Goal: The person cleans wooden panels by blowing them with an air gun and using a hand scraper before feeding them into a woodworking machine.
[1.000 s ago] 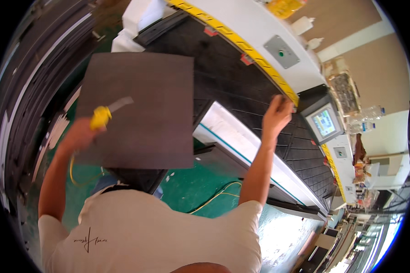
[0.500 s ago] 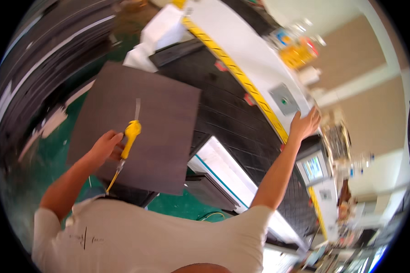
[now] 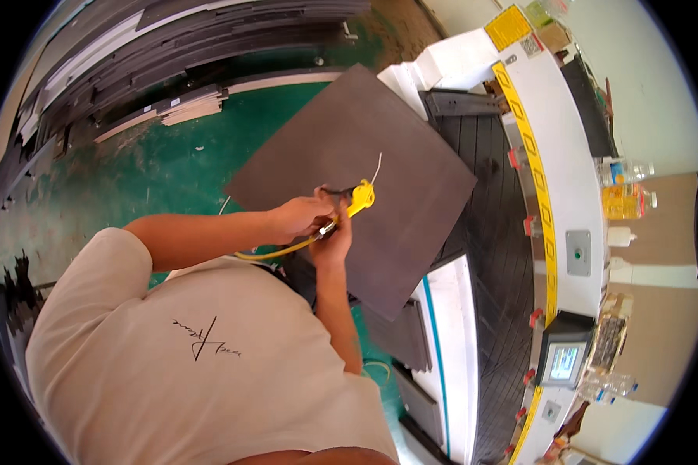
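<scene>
Yellow air-blow gun point(image 3: 358, 198) is held at frame centre by both hands: left hand point(image 3: 298, 218) is closed around the grip, right hand point(image 3: 335, 235) is closed just below it, at the metal fitting where the yellow hose point(image 3: 275, 251) joins, likely to steady the hose end. Thin nozzle is pointed up-right, over the dark square panel point(image 3: 411, 178), which sits centre to upper-right, tilted, one edge lying over the black ribbed machine bed point(image 3: 492, 194). Nozzle appears close to the panel face; contact cannot be told. White machine frame with yellow strip point(image 3: 539, 170) runs down the right. Small control screen point(image 3: 564, 361) at lower right. Green floor point(image 3: 155, 170) and stacked boards point(image 3: 186, 105) at upper left.
</scene>
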Motion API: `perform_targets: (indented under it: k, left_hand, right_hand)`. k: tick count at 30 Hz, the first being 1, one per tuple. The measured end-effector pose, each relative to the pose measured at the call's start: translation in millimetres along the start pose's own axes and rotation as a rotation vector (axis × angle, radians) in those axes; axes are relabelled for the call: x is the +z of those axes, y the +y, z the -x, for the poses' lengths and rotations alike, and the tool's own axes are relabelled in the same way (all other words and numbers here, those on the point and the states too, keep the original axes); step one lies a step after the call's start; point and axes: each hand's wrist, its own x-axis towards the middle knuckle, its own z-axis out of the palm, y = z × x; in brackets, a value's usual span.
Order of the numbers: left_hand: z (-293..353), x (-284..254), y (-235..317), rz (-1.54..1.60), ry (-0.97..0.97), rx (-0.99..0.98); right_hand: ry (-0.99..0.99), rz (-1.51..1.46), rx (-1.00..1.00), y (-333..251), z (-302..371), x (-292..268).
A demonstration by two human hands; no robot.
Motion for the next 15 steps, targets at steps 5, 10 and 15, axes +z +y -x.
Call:
perform_targets:
  k: [5,10,15]
  left_hand:
    - [44.8,-36.0,36.2,-0.544,-0.085,-0.111]
    - [33.2,-141.6,-8.2,-1.695,0.065,0.608]
    - [23.5,-168.5,-1.3,-1.875,0.056,0.710]
  right_hand:
    - [0.183,-0.135,-0.367,-58.3,-30.3,-4.7]
    - [0.753,0.194,-0.480,-126.7,23.4,-84.0]
    - [0.686,0.830,-0.174,-56.0,116.7,-3.4]
